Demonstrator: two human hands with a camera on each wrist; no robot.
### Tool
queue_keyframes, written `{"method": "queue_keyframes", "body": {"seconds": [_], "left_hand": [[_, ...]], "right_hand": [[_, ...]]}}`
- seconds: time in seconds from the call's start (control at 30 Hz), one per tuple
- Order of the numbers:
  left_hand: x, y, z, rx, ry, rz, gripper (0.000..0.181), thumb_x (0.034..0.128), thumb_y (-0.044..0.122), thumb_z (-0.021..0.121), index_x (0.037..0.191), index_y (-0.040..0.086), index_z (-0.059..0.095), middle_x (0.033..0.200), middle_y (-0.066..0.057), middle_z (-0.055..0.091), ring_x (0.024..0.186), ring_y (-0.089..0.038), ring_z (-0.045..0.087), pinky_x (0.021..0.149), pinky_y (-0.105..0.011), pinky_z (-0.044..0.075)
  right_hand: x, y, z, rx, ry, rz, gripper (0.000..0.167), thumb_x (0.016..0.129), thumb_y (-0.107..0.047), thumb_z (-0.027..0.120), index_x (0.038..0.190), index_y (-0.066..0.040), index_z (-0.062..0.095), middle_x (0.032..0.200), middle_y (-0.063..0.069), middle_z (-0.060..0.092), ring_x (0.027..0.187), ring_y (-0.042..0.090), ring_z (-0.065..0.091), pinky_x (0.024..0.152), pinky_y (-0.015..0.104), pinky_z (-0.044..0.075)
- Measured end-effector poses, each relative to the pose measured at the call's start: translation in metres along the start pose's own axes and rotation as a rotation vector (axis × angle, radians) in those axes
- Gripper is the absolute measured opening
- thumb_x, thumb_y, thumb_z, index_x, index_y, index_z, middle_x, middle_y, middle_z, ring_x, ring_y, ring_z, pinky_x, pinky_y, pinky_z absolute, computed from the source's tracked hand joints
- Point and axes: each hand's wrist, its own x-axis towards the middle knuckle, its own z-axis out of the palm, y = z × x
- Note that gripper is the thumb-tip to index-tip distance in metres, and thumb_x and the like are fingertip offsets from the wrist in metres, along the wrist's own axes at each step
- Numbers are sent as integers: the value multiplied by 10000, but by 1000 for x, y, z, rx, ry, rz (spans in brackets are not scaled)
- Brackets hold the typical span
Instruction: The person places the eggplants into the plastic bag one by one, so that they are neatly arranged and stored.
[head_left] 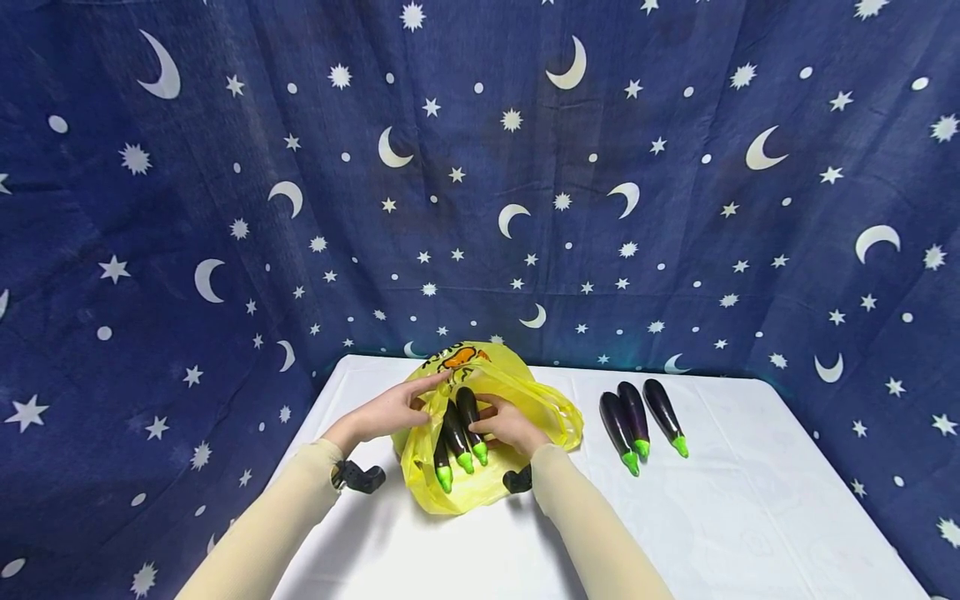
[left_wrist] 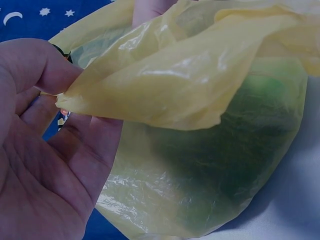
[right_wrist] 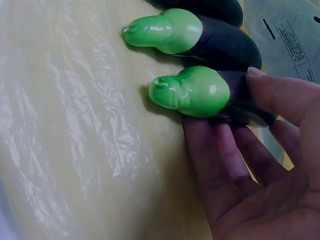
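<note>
A yellow plastic bag (head_left: 491, 487) lies on the white table with its mouth toward the person, several dark eggplants with green stems inside. My left hand (head_left: 386, 411) pinches the bag's left edge between thumb and fingers; in the left wrist view the hand (left_wrist: 45, 135) holds the bag's rim (left_wrist: 150, 95). Inside the bag, my right hand (head_left: 512, 423) grips the rightmost eggplant (head_left: 471, 417). The right wrist view has the thumb of that hand (right_wrist: 260, 165) on top of the eggplant (right_wrist: 200, 92) and the fingers beneath; another eggplant (right_wrist: 175, 32) lies beside it.
Three more eggplants (head_left: 617, 425) (head_left: 634, 415) (head_left: 663, 412) lie on the white table (head_left: 750, 500) to the right of the bag. A dark blue curtain (head_left: 480, 183) with moons and stars stands behind and at both sides.
</note>
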Motion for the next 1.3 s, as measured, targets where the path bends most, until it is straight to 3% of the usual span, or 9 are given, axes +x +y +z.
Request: {"method": "queue_keyframes", "body": {"seconds": [0.47,0.9,1.3], "left_hand": [[-2,-2,0,-26,-4,-4,851,879,9,629,1627,261,312,1634,-113,330,1385,-290,450,1087,-473,415],[-1,-1,-1,-41,-18,5,847,890,-9,624,1632,242,300,1669,-49,263,1470,-313,325,1109,-477,389],[-2,0,-1,-39,-14,3,839,886,-5,620,1629,232,309,1652,-92,298,1470,-299,326,1123,-491,369]], "right_hand": [[-1,3,3,-68,25,-34,725,890,-86,771,1528,-11,436,1117,169,634,901,247,662,776,438,594],[-9,-1,-3,-113,52,-76,769,846,-62,786,1521,15,427,1281,255,584,889,268,660,730,459,598],[-29,-7,-7,-153,25,-130,753,864,-92,775,1528,-4,431,1364,261,548,1084,329,625,837,480,579]]}}
